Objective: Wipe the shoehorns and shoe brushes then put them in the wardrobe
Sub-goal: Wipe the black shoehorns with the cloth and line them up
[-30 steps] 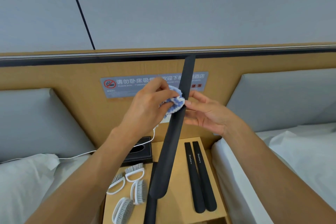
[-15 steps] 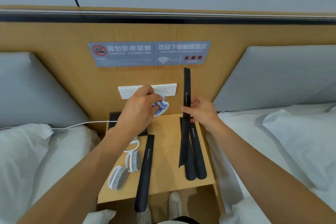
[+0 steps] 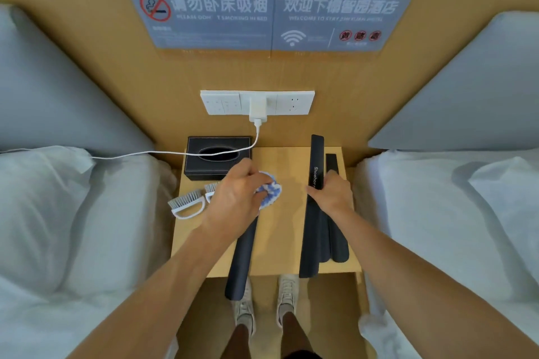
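Four black shoehorns show on the small wooden table (image 3: pixel 280 248) between two beds. The right hand (image 3: pixel 332 194) curls its grip round one shoehorn (image 3: pixel 313 213) partway along its length, holding it lengthwise over the table's right side, the printed end pointing toward the wall and the broad end reaching past the table's front edge. Just to the right of that hand, partly under it, lie two more shoehorns (image 3: pixel 338 245) side by side on the table top. A fourth shoehorn (image 3: pixel 240 259) lies on the left side, its near end hanging over the front edge, its far end hidden beneath the left hand (image 3: pixel 236 201). That hand's grip is closed on a bunched blue-and-white cloth (image 3: pixel 271 191), which sits at the fingertips just above the table. Left of it, a white-handled shoe brush (image 3: pixel 186 205) rests near the table's left edge; a second brush is mostly hidden behind the hand. Behind stands a black tissue box (image 3: pixel 217 156), with a white charger cable (image 3: pixel 175 153) running across it from the wall socket (image 3: pixel 256 102). White pillows (image 3: pixel 58 198) flank both sides.
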### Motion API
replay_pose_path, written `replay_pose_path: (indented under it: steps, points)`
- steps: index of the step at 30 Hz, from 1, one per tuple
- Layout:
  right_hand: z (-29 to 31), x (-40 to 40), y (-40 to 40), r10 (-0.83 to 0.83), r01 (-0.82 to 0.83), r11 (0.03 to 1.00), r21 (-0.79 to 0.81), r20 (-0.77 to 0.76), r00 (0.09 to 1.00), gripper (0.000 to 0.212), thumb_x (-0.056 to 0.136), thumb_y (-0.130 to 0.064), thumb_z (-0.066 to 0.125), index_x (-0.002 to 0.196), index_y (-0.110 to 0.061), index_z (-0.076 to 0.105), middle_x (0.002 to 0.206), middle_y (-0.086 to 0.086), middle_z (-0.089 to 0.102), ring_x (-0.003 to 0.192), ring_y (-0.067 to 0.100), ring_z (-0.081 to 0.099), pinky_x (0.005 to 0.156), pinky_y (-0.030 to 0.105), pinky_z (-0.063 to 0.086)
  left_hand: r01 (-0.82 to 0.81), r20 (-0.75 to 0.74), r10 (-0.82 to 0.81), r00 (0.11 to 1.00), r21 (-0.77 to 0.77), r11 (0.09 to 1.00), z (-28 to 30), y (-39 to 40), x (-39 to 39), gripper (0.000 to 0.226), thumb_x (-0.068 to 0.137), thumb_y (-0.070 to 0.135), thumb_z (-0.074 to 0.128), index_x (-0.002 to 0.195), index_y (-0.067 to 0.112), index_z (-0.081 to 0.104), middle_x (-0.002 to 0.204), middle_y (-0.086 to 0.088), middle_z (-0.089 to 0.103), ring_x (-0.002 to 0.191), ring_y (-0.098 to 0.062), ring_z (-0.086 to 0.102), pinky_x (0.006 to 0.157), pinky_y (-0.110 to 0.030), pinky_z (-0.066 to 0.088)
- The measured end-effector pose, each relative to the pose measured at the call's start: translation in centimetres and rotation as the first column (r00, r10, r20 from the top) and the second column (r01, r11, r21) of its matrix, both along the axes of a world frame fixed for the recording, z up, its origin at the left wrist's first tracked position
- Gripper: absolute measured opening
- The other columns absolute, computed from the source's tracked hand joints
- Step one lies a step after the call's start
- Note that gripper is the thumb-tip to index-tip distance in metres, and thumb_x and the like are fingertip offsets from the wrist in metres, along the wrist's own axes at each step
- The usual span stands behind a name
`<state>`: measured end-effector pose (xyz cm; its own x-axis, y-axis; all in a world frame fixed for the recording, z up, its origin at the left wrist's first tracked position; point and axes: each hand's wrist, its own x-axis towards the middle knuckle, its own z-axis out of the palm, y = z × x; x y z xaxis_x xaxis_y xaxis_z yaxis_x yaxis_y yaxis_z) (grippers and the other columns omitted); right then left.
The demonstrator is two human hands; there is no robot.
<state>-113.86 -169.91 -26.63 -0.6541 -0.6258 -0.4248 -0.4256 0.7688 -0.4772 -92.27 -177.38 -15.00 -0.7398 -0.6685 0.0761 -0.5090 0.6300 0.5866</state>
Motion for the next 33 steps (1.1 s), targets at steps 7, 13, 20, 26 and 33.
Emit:
replay_pose_path:
  steps: [7,13,20,26,33]
  points:
    - [-7.7,0.9,-1.0,-0.037,0.034,0.975,0.218,0.01,0.999,0.048,0.083,-0.039,0.077,0.116,-0.011,0.056,0.113,0.012,0.066,0.104,0.032,0.066,0.069,0.036,0.053,-0.057,0.075,0.054,0.996,0.031,0.998,-4.2,0.0,0.9,0.022,0.074,-0.008,0.075,0.092,0.004,0.075,0.09,-0.012,0.062,0.067,-0.012,0.056,0.06,-0.005,0.032]
    - [-11.9,0.6,-3.0,-0.032,0.038,0.964,0.265,-0.026,0.999,0.043,0.085,-0.036,0.075,0.114,-0.01,0.056,0.111,0.013,0.066,0.102,0.032,0.067,0.065,0.033,0.046,-0.103,0.088,0.095,0.992,0.094,0.99,-7.2,0.1,1.9,0.019,0.077,-0.008,0.074,0.092,0.005,0.075,0.088,-0.008,0.061,0.071,-0.015,0.06,0.06,-0.008,0.04]
    - [-14.1,0.2,-5.2,-0.033,0.052,0.964,0.261,-0.077,0.996,0.044,0.085,-0.036,0.075,0.112,-0.007,0.06,0.111,0.014,0.067,0.101,0.032,0.068,0.072,0.036,0.054,-0.131,0.088,0.121,0.989,0.119,0.984,-8.2,-1.6,1.6,0.019,0.08,-0.009,0.07,0.094,0.002,0.075,0.09,-0.013,0.061,0.072,-0.019,0.06,0.06,-0.01,0.044]
    - [-14.0,0.4,-5.3,0.075,-0.007,0.947,0.321,-0.2,0.977,0.069,0.082,-0.042,0.077,0.132,-0.005,0.047,0.134,0.014,0.044,0.121,0.033,0.052,0.082,0.041,0.055,-0.143,0.082,0.133,0.988,0.124,0.982,-8.6,-1.9,1.7,0.02,0.08,-0.009,0.069,0.095,0.002,0.075,0.089,-0.012,0.061,0.072,-0.018,0.06,0.061,-0.01,0.039]
    - [-13.6,6.6,-4.6,0.271,-0.242,0.912,0.33,-0.044,0.962,0.039,0.092,-0.041,0.065,0.117,-0.013,0.054,0.114,0.009,0.064,0.106,0.028,0.065,0.076,0.036,0.052,-0.184,0.087,0.177,0.98,0.078,0.98,-9.4,-1.8,3.9,0.024,0.068,-0.008,0.082,0.088,0.004,0.075,0.089,-0.013,0.065,0.071,-0.021,0.066,0.066,-0.007,0.043]
